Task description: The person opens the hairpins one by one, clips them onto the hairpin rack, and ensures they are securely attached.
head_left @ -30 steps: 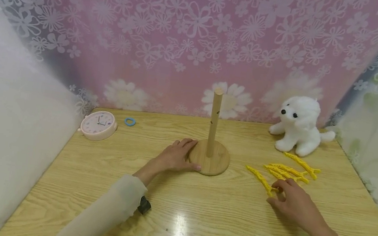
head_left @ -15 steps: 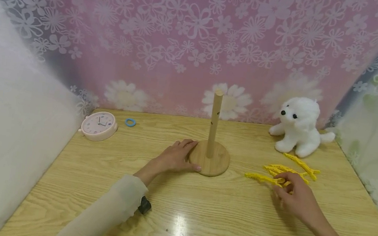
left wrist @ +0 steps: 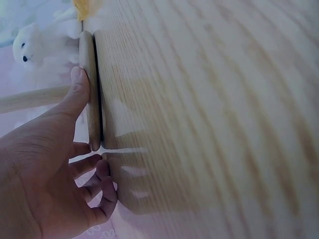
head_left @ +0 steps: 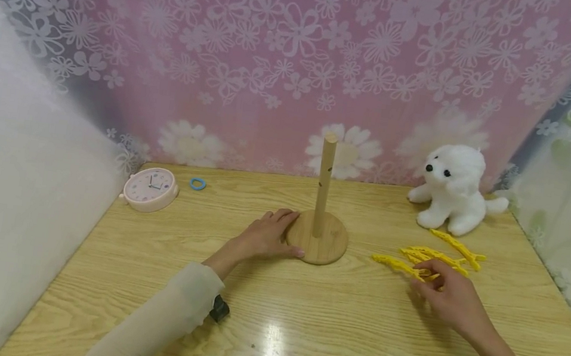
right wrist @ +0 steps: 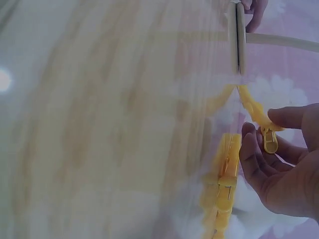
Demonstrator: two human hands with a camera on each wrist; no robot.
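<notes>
A wooden paper towel holder with a round base (head_left: 332, 235) and an upright post (head_left: 323, 192) stands mid-table. My left hand (head_left: 264, 236) grips the left edge of that base; in the left wrist view its thumb (left wrist: 77, 89) presses on top and the fingers curl at the rim. To the right, my right hand (head_left: 456, 300) pinches a yellow alligator hair clip (right wrist: 253, 108) by its handle end. The clip tilts, its tip down at the table and pointing toward the base. More yellow clips (head_left: 432, 256) lie just behind, partly hidden by the right fingers.
A white plush dog (head_left: 452, 188) sits at the back right, behind the clips. At the back left lie a pink round clock (head_left: 150, 189) and a small blue ring (head_left: 197, 184). A flowered curtain (head_left: 278, 69) hangs along the table's back edge.
My right hand has shifted slightly away from me and taken hold of the nearest clip, swinging it from a steep slant to a flatter angle. The left hand and the holder stay put.
</notes>
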